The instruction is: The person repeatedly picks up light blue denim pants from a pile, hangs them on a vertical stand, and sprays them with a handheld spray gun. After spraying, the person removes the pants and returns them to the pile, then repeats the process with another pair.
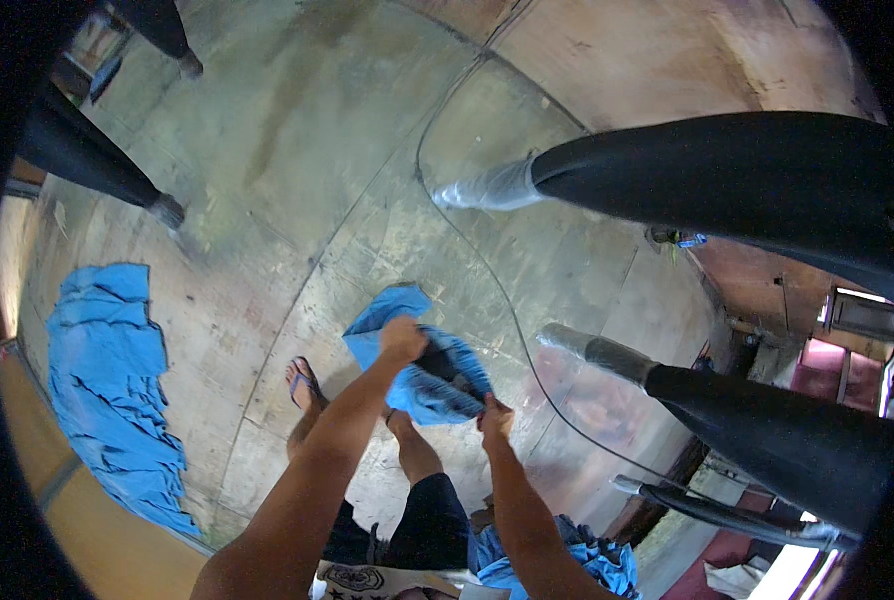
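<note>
Blue cloth piece (437,398): head view; at the centre of the frame, slightly below the middle; held up between both hands, its mouth spread, with a dark inner side showing.
Left hand (404,340): upper edge of the cloth; fingers curled together, clamped on the fabric.
Right hand (495,418): right-hand corner of the cloth; fingers pinched together on the fabric.
Blue cloth heap (112,385): left of the frame; wrinkled, spread out on the floor.
Second blue bundle (557,560): bottom of the frame, right of centre; crumpled, partly behind the right forearm.
Floor (347,120): worn, greenish to pale, with seams and stains.
Cable (512,310): dark, running from top centre to lower right.
Black leg-shaped forms (707,180): two large ones, right side; ends wrapped in clear, shiny material.
Sandalled foot (305,380): dark strap, left of the held cloth.
Dark shorts (427,525): bottom centre.
</note>
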Tool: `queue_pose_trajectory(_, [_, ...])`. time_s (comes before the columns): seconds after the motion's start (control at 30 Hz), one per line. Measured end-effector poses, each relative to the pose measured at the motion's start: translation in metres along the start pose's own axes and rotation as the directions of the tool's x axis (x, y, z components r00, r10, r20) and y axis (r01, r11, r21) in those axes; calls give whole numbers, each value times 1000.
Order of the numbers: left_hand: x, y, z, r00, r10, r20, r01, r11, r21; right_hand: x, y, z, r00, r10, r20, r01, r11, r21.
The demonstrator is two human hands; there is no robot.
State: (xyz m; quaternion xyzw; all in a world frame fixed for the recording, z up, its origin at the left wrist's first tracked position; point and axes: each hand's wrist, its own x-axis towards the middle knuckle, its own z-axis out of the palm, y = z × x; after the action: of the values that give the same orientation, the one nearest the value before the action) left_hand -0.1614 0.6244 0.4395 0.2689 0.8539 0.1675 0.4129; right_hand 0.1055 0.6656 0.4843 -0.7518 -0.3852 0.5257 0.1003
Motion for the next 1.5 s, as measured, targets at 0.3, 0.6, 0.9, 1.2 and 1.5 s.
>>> queue_pose_trajectory(0.3, [132,69,83,981,145,127,-81,910,-408,204,-61,-17,980,-130,-152,179,911,372])
queue_pose_trajectory(0.6, [210,-117,-162,931,-244,-273,30,794,-607,196,-105,157,745,-634,205,656,753,-55])
queue_pose_trajectory(0.9, [-3,15,-345,809,242,-535,-485,789,-377,-122,-249,73,913,-397,96,311,828,466])
queue_pose_trajectory(1.2, [-192,137,-325,890,311,-332,-406,873,-269,-203,-214,-75,922,-372,-109,369,756,541])
queue_pose_trajectory(1.5, [-295,327,-464,779,474,-411,-625,640,-446,-354,-371,-229,591,-676,-440,806,468,363])
